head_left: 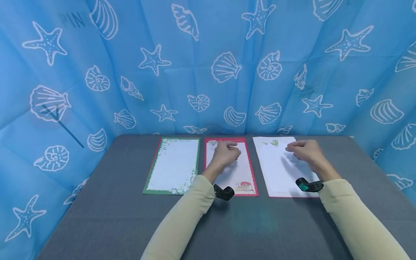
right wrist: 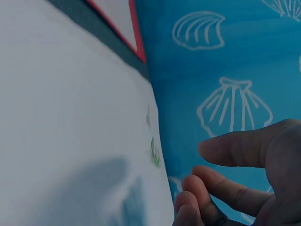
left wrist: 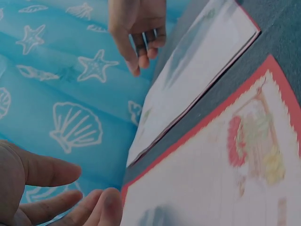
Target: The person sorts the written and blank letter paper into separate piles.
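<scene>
Three stacks of decorated writing paper lie side by side on the table. My left hand [head_left: 226,154] hovers over the red-bordered paper [head_left: 238,177], thumb and fingers apart with nothing between them. Over the white-topped stack [head_left: 276,173], at its upper right, hangs my right hand [head_left: 304,150], its fingers loosely bent and holding nothing. A small green print [right wrist: 155,153] shows on that top sheet in the right wrist view. The green-bordered paper [head_left: 175,164] lies farthest left, away from both hands, with a red edge showing under its left side.
The dark grey table [head_left: 107,216] runs back to a blue curtain [head_left: 195,65] printed with white shells and starfish. Black wrist straps [head_left: 224,192] sit on both forearms, below light sleeves. The hands cast shadows on the sheets.
</scene>
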Available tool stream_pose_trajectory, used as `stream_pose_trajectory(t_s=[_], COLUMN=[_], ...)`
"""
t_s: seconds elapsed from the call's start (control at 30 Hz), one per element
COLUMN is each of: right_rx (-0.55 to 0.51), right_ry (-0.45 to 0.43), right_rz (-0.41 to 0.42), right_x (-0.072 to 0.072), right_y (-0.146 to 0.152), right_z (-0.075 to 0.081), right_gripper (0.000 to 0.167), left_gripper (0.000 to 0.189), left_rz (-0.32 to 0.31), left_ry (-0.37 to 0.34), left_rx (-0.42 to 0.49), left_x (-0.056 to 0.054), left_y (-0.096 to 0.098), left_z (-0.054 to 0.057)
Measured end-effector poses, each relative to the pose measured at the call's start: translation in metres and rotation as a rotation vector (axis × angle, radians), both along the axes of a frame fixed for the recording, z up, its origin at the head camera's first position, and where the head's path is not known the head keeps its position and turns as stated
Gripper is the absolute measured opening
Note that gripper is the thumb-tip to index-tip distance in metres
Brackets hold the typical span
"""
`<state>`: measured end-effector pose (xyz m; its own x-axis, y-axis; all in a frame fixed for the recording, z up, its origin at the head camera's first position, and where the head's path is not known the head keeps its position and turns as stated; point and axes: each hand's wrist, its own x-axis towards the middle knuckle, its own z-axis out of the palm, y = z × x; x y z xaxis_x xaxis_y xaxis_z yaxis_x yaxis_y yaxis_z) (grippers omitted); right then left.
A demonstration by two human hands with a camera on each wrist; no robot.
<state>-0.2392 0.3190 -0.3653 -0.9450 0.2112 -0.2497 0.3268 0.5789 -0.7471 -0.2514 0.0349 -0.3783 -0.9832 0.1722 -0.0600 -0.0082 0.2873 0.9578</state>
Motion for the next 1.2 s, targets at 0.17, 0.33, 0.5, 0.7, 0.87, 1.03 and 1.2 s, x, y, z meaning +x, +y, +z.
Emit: stream_pose_trajectory(t_s=[0.17,0.33,0.5,0.7,0.87,1.03,1.2], right_rx=[-0.049,-0.105,-0.163,-0.206,-0.225,-0.241,-0.254], right_ry=[0.054,0.101,0.147,0.175,0.201,0.216,0.211], right_rz=[0.046,0.079,0.108,0.121,0.124,0.12,0.128], right_x=[-0.002,0.0,0.002,0.003,0.005,0.007,0.008], right_y=[-0.022,-0.046,-0.065,-0.081,-0.09,-0.096,-0.1], right_z=[-0.001,0.001,0.001,0.001,0.0,-0.002,-0.005], right_gripper=[0.05,0.048,0.048,0.046,0.046,0.045,0.043], left_gripper=[0.04,0.039,0.037,0.039,0.037,0.035,0.035], left_rz=[0.055,0.097,0.129,0.168,0.2,0.212,0.226], left_ry=[-0.005,0.005,0.008,-0.012,-0.014,0.012,0.046], left_rx=[0.002,0.044,0.067,0.097,0.094,0.055,-0.007], left_x=[-0.002,-0.003,-0.003,-0.002,0.002,0.003,0.003], left_y=[-0.013,-0.029,-0.049,-0.071,-0.085,-0.094,-0.095], left_z=[0.001,0.004,0.006,0.002,0.0,-0.004,-0.008])
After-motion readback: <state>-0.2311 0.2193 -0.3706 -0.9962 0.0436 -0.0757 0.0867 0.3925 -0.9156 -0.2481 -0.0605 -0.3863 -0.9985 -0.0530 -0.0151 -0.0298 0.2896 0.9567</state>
